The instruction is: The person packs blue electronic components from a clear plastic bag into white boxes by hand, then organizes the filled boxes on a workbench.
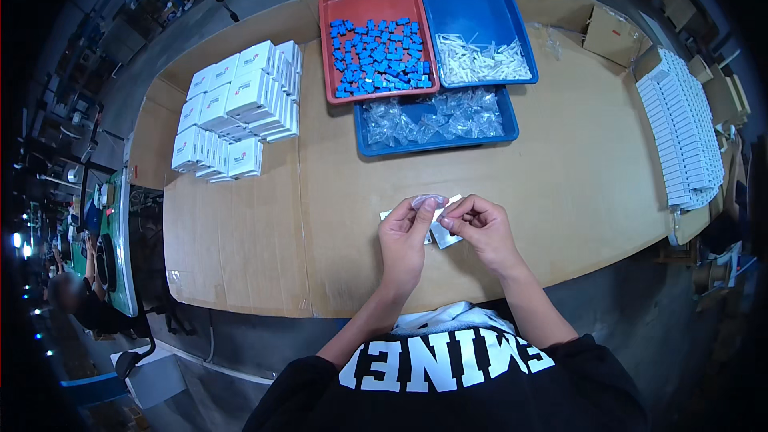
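White boxes (232,108) are standing stacked at left, apparently finished; blue parts (382,52) are lying thick in the red tray (374,2), so plenty seems left. The left hand (402,242), slanting inward, is pinching a clear bag (430,201) above white cards (446,238); the right hand (486,232) is pinching narrowly beside it, its hold unclear. Farther right, white pieces (680,132) are standing stacked.

1. My left hand (404,242) pinched clear plastic (430,201); my right hand (486,234) curled just beside it, grip unclear.
2. White pieces (450,237) lay beneath.
3. Beyond stood a red tray (372,2) of blue parts (382,56) and a blue tray (460,4) of white parts (484,60).
4. White boxes (244,100) were stacked left.
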A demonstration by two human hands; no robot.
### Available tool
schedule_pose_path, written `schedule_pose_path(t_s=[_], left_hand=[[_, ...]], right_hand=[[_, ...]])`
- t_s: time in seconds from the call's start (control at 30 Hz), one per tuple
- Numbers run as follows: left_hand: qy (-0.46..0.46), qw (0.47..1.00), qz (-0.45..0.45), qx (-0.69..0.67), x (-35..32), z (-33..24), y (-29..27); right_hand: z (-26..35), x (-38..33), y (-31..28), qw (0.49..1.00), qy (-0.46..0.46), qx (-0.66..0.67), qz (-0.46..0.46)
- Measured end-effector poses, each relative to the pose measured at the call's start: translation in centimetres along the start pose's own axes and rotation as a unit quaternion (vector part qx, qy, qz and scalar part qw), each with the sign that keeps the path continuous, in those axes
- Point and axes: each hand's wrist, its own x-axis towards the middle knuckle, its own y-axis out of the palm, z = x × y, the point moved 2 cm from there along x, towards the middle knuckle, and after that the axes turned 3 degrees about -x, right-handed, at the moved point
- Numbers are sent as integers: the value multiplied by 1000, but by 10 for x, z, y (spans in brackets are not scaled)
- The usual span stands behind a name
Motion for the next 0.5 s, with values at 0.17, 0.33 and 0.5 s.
schedule_pose_path(t_s=[0.17,0.33,0.5], left_hand=[[45,999,-10,24,0,1,-2],[-9,998,21,62,3,1,-17],[-13,992,98,76,1,1,-13]], right_hand=[[4,0,-8,984,-14,-177,-17],[33,6,-4,962,-122,-244,-23],[44,12,3,950,-118,-272,95]])
